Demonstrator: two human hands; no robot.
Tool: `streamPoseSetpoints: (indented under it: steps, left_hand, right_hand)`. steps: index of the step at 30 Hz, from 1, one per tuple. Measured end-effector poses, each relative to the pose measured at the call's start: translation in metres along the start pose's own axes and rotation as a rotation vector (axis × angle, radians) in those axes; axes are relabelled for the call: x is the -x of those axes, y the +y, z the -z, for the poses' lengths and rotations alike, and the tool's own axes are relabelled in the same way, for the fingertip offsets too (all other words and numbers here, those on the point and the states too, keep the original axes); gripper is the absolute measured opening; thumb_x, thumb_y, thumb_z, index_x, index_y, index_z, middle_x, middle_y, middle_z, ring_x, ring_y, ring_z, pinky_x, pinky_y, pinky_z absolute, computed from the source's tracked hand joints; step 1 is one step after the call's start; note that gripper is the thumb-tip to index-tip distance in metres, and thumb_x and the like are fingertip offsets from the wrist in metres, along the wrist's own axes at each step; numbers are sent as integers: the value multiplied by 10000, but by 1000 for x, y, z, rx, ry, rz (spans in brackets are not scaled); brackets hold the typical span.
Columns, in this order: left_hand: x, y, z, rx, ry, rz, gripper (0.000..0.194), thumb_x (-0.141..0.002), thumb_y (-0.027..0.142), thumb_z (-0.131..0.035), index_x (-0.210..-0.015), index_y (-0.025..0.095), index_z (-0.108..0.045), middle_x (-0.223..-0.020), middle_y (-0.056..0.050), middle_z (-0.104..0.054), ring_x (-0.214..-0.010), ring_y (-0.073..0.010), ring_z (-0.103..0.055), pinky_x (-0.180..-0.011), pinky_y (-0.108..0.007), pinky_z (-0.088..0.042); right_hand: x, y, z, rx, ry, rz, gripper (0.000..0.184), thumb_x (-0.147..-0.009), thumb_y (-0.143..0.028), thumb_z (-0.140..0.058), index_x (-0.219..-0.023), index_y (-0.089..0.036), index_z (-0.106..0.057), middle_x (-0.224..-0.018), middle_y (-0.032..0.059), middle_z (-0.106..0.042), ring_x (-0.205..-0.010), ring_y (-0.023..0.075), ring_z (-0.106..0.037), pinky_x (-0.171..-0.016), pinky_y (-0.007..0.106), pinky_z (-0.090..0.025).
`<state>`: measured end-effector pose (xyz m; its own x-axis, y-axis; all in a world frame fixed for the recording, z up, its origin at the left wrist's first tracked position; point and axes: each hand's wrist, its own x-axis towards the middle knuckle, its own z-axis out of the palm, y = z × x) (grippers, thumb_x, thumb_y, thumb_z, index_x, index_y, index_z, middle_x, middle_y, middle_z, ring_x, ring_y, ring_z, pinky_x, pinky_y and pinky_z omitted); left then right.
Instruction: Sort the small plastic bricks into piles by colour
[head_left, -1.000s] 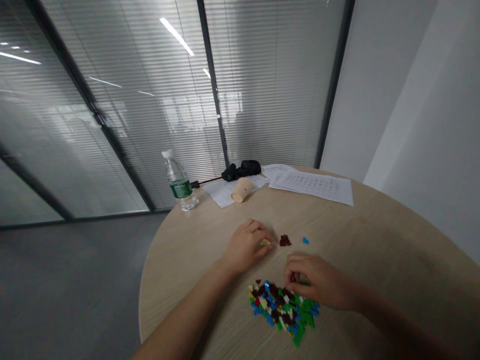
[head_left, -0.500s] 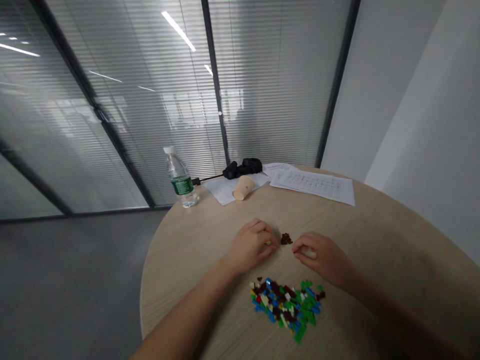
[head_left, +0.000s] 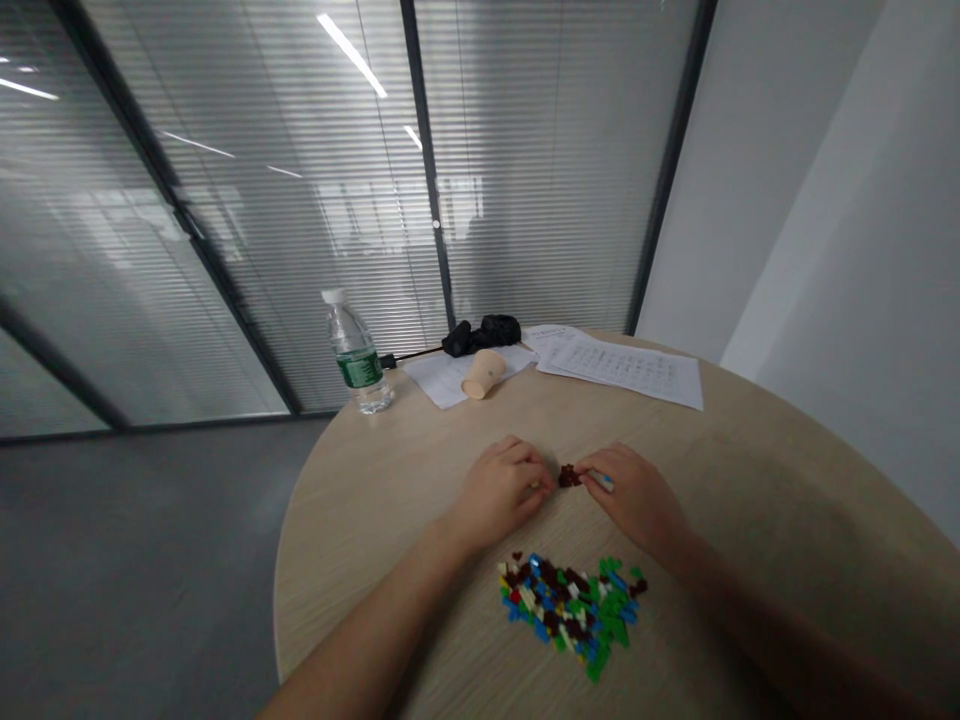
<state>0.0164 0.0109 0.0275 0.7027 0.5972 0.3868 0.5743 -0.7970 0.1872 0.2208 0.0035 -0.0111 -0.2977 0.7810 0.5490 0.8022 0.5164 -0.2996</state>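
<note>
On the tabletop sits a small cluster of dark brown toy building bricks [head_left: 568, 477], between my two hands. My left hand [head_left: 504, 492] rests just left of it, fingers curled together; a pale bit shows among them, too small to name. From the right, my right hand [head_left: 636, 500] reaches the cluster with thumb and fingertips pinched at its edge. What the pinch holds is hidden, and a small blue and white spot shows in the gap behind the fingertips. Nearer to me lies a loose pile of building bricks [head_left: 574, 608] in green, blue, brown, cream, yellow and red.
The round wooden table [head_left: 360, 500] carries a water bottle [head_left: 357, 362] at the back left. A paper cup [head_left: 484, 373] lies on its side. Behind it are a black object [head_left: 480, 336] and printed sheets [head_left: 626, 370]. A glass partition with blinds stands beyond.
My right hand has moved left and slightly up, and its fingertips have closed in at the brown cluster. My left hand has barely moved. The view has shifted slightly.
</note>
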Motion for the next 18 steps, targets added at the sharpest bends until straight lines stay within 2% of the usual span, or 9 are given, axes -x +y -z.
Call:
streamPoseSetpoints:
  steps: [6, 18]
  left_hand:
    - [-1, 1, 3, -16, -12, 23, 115, -817, 191, -529, -840, 187, -642, -877, -40, -592, -889, -184, -495, -777, -296, -413]
    - [0, 6, 7, 75, -166, -95, 111, -824, 173, -518, -860, 174, -623, -875, -26, -608, -850, -150, -527, -756, -250, -408]
  right_hand:
    - [0, 1, -2, 11, -20, -49, 144, -779, -108, -567, -782, -214, -665, -808, 31, -698, -795, 199, -606, -746, 327, -467]
    - [2, 3, 3, -22, 25, -87, 104, -771, -146, -576, -765, -209, -658, -785, 39, -692, -767, 197, -609, -719, 320, -466]
